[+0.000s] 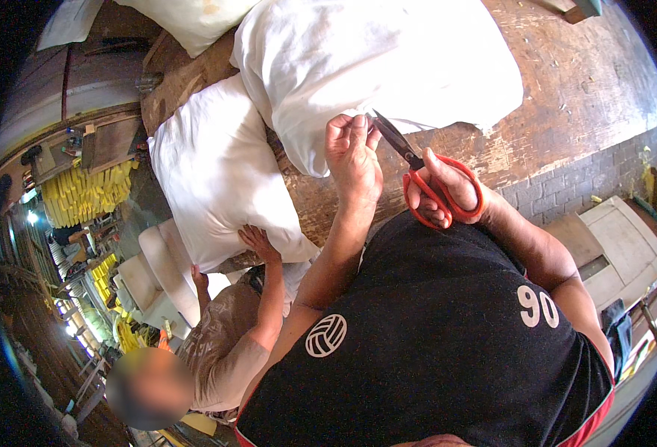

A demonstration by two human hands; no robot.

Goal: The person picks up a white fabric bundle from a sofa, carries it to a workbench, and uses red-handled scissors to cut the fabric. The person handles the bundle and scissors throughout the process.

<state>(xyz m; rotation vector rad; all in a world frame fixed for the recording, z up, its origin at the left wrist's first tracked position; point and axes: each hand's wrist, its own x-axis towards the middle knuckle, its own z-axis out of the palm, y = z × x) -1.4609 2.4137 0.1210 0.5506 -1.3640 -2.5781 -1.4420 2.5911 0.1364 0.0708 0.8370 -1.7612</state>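
My right hand (451, 186) has its fingers through the red handle loops of a pair of scissors (394, 137). The dark blades look nearly closed, with their tips beside the fingertips of my left hand (355, 165). That left hand is pinched, raised in front of the near edge of a large white cushion (373, 59). Whatever lies between its thumb and finger is too small to make out. A second white cushion (213, 164) lies to the left, and a co-worker's hand (260, 242) rests on its near end.
Under the cushions is a worn wooden table (567, 89). Another pale cushion (194, 22) sits at the far left. The co-worker (228, 350) stands close at my left. Yellow stacked pieces (90, 194) fill the left background, and a pale panelled piece (619, 246) stands at the right.
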